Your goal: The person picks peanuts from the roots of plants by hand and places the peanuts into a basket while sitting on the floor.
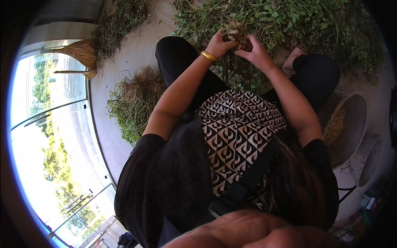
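A cluster of peanut pods (234, 32) hangs on the roots of a pulled peanut plant, raised in front of my knees. My left hand (219, 45) is closed around this root end, its thumb lying across the pods. From the other side my right hand (260, 56) reaches in, thumb and fingers at the lower pods; some of its fingertips are hidden behind them. A gold bracelet (208, 56) circles my left wrist. Right behind the cluster spreads a large heap of leafy peanut plants (273, 21), and some greenery also lies between my legs.
At my right stands a wide basin (353, 124) with loose peanuts (336, 125) inside, a second container (370, 161) beside it. A bundle of peanut plants (136, 99) lies on the floor at my left. Brooms (79, 52) lean near the glass door (59, 124).
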`<action>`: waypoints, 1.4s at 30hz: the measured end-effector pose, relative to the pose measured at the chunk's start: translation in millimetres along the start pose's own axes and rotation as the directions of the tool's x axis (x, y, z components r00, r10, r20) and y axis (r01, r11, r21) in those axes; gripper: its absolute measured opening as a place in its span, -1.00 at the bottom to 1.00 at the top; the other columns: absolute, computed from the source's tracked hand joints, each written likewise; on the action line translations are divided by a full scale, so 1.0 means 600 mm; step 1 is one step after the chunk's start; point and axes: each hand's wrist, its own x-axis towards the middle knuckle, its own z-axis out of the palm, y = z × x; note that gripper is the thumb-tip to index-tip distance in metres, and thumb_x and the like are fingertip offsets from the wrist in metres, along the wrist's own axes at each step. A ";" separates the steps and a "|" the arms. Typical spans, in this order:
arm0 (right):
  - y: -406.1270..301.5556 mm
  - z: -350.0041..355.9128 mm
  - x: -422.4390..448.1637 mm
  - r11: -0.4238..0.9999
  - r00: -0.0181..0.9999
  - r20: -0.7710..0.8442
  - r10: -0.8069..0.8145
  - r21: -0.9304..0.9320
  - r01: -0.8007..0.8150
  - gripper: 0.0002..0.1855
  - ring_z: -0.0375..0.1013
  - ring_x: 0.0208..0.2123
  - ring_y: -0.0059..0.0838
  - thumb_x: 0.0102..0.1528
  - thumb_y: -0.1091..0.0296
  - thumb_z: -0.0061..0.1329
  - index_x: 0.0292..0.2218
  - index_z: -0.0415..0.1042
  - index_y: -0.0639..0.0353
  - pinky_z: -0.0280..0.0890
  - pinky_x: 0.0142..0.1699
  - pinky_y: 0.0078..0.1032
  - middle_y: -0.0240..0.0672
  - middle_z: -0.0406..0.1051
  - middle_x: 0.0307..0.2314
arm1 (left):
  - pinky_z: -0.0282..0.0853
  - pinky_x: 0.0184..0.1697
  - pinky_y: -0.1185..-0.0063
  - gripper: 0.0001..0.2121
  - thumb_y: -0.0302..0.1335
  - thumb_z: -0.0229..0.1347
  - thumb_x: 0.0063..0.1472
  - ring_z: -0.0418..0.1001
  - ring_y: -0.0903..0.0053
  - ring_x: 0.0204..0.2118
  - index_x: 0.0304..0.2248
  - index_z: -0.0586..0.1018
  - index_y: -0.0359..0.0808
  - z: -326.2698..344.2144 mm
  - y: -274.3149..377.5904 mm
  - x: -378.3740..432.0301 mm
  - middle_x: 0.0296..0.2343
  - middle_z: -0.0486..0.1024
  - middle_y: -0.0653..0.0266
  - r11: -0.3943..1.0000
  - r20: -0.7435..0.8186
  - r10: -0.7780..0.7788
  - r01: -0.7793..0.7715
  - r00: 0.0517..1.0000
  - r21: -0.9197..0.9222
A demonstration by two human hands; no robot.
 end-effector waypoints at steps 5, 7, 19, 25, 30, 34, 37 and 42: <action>0.019 -0.006 0.004 0.987 0.995 -0.011 -0.095 -0.131 0.093 -0.50 0.43 -0.35 -0.60 0.01 0.34 0.14 -0.05 0.28 0.29 0.33 -0.25 -0.57 -0.32 0.45 -0.34 | 0.39 -0.07 0.51 -0.53 -0.63 0.19 0.01 0.47 0.48 -0.17 -0.05 0.33 -0.44 -0.004 -0.006 0.007 -0.19 0.48 0.17 0.980 0.071 -0.177 0.183 0.982 -0.079; 0.002 -0.018 0.009 0.964 0.961 0.109 0.254 0.047 -0.260 -0.50 0.41 -0.50 -0.65 0.02 0.37 0.11 -0.03 0.28 0.31 0.31 -0.43 -0.61 -0.32 0.45 -0.40 | 0.39 -0.07 0.52 -0.53 -0.63 0.18 0.00 0.47 0.48 -0.17 -0.05 0.34 -0.43 -0.003 0.000 0.000 -0.20 0.48 0.17 0.967 0.084 -0.194 0.205 0.977 -0.154; 0.007 0.005 0.008 0.783 0.960 0.036 0.279 0.570 -0.249 -0.61 0.30 -0.62 -0.64 0.06 0.43 0.02 -0.08 0.28 0.34 0.22 -0.56 -0.65 -0.38 0.37 -0.46 | 0.37 -0.09 0.53 -0.48 -0.58 0.22 -0.07 0.45 0.52 -0.20 -0.07 0.35 -0.41 0.003 -0.018 0.012 -0.22 0.49 0.21 0.983 0.042 -0.136 0.140 0.990 -0.116; 0.008 0.000 0.010 0.831 0.937 0.031 0.347 0.454 -0.323 -0.68 0.28 -0.61 -0.67 0.11 0.32 0.02 -0.14 0.29 0.25 0.17 -0.61 -0.66 -0.45 0.32 -0.57 | 0.40 -0.13 0.54 -0.55 -0.54 0.26 -0.07 0.48 0.52 -0.25 -0.14 0.42 -0.42 0.014 -0.004 0.007 -0.26 0.51 0.18 0.987 0.096 -0.110 0.120 0.989 -0.110; 0.000 -0.008 0.014 0.768 0.928 0.070 0.365 0.541 -0.343 -0.74 0.30 -0.59 -0.67 0.14 0.32 -0.03 -0.18 0.32 0.24 0.19 -0.60 -0.67 -0.46 0.32 -0.58 | 0.43 -0.19 0.55 -0.59 -0.51 0.26 -0.03 0.50 0.51 -0.29 -0.18 0.44 -0.45 0.012 0.003 0.003 -0.31 0.52 0.18 0.879 0.100 -0.268 0.286 0.958 -0.381; 0.010 -0.006 0.020 0.803 0.933 0.099 0.346 0.482 -0.349 -0.73 0.33 -0.54 -0.63 0.16 0.29 -0.06 -0.15 0.33 0.23 0.27 -0.50 -0.62 -0.42 0.36 -0.50 | 0.44 -0.22 0.54 -0.66 -0.50 0.21 0.04 0.50 0.50 -0.29 -0.18 0.45 -0.42 0.014 -0.003 0.000 -0.32 0.51 0.22 0.871 0.000 -0.273 0.247 0.962 -0.426; 0.054 0.012 0.030 0.963 0.971 -0.085 0.224 0.174 -0.207 -0.74 0.37 -0.51 -0.56 0.17 0.30 -0.08 -0.15 0.33 0.26 0.28 -0.40 -0.59 -0.39 0.41 -0.45 | 0.44 -0.21 0.54 -0.69 -0.50 0.17 0.09 0.50 0.51 -0.29 -0.15 0.46 -0.38 0.038 -0.005 0.002 -0.31 0.51 0.26 0.895 -0.078 -0.262 0.213 0.962 -0.392; 0.076 0.023 0.033 0.998 0.982 -0.178 0.064 0.009 -0.064 -0.74 0.38 -0.44 -0.48 0.19 0.27 -0.12 -0.14 0.33 0.23 0.26 -0.27 -0.53 -0.41 0.42 -0.43 | 0.42 -0.22 0.57 -0.71 -0.50 0.14 0.11 0.50 0.54 -0.31 -0.16 0.48 -0.39 0.040 -0.012 0.004 -0.32 0.52 0.29 0.925 -0.134 -0.188 0.129 0.973 -0.358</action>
